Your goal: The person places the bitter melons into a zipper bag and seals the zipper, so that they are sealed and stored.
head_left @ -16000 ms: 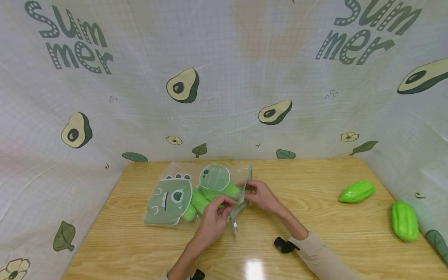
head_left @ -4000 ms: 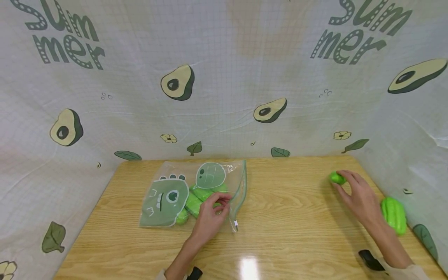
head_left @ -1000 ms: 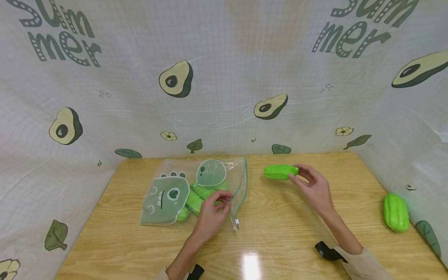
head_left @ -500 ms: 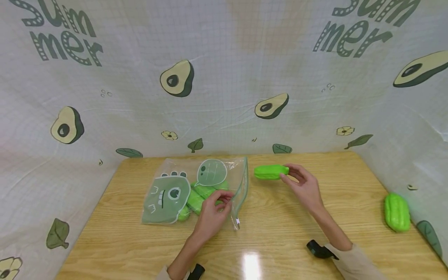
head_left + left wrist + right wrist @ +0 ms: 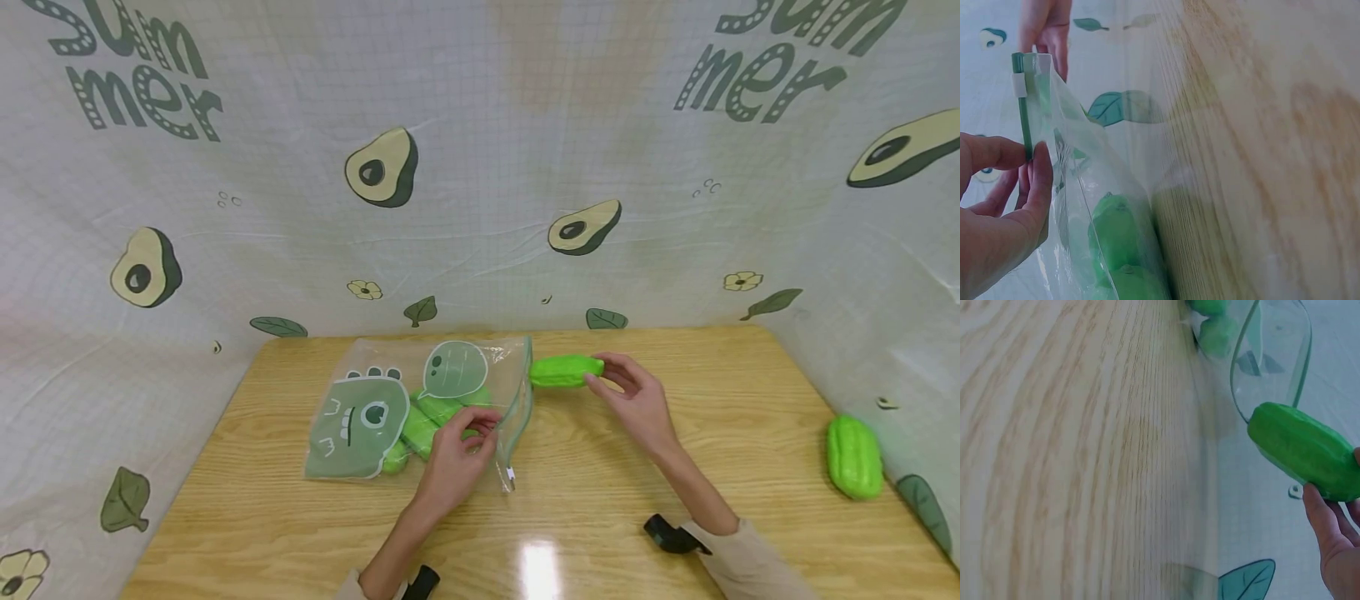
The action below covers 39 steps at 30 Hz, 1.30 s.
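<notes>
A clear zip bag printed with a green monster lies on the table's left side, several green fruits inside. My left hand pinches the green zip edge of its open mouth between thumb and fingers. The white slider sits at one end of that zip edge. My right hand grips a bright green ribbed fruit, resembling a star fruit, by its right end. The fruit's far end is at the bag's mouth, level with the upper part of the opening. Whether it touches the rim, I cannot tell.
Another green ribbed fruit lies at the table's right edge, beside the cloth wall. A pale cloth with avocado prints encloses the back and sides of the wooden table.
Earlier, both hands were at the bag's mouth. The right hand then took one fruit from the right side and carried it left to the mouth. The left hand keeps its hold.
</notes>
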{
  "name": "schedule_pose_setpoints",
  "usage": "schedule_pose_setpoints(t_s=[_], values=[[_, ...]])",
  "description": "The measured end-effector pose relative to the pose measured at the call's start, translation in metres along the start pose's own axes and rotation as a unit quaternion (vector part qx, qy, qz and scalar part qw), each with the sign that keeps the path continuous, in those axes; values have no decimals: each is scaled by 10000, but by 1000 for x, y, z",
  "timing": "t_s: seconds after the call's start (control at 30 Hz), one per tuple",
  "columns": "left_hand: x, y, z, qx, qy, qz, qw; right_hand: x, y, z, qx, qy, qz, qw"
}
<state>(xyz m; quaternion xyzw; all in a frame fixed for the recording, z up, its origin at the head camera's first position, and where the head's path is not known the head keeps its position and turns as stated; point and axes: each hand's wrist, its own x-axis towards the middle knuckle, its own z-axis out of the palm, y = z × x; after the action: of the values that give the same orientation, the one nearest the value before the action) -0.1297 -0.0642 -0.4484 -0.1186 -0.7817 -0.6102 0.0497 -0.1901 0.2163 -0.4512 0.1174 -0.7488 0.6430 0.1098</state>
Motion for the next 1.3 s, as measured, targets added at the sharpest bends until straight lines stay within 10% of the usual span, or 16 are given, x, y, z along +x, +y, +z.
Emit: schedule_pose_setpoints(t_s=[1.3], values=[[-1,0,-1,88,-40,24,10000,4,12,46,285,-453,217,9983]])
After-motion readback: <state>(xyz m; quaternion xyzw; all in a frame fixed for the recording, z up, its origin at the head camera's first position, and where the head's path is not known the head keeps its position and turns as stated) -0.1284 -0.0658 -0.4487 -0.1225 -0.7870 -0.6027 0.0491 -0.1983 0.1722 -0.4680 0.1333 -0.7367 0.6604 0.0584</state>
